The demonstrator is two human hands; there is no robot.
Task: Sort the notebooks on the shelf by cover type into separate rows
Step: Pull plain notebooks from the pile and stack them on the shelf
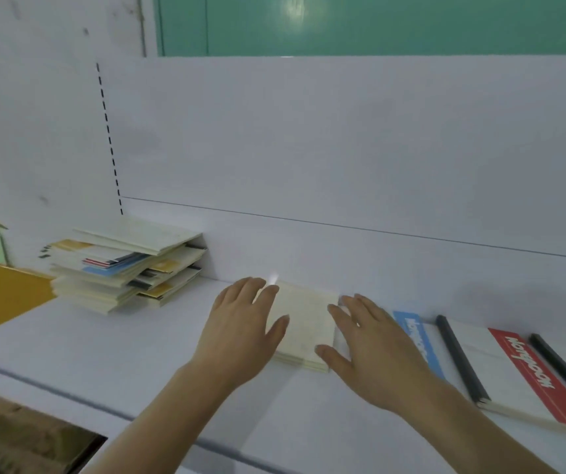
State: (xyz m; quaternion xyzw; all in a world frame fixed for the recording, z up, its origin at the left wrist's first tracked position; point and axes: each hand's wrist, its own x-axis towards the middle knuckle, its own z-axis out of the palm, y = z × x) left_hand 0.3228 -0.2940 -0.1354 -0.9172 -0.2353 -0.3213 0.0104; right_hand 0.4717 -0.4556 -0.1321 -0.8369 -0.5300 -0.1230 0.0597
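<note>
Two hands [240, 323], one messy notebook pile [124, 265], one cream stack [305, 323], two black-spined notebooks [514, 371].

Notebook stack [127, 265] left of hand-flanked notebook [305, 323]

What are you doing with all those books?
A person is sorting notebooks on a white shelf. Both hands are flat and open: the left hand and right hand sit on either side of a small cream pile, seemingly straightening it. A messy stack waits on the left. To the right lie a blue-striped notebook and a red-striped notebook.
</note>
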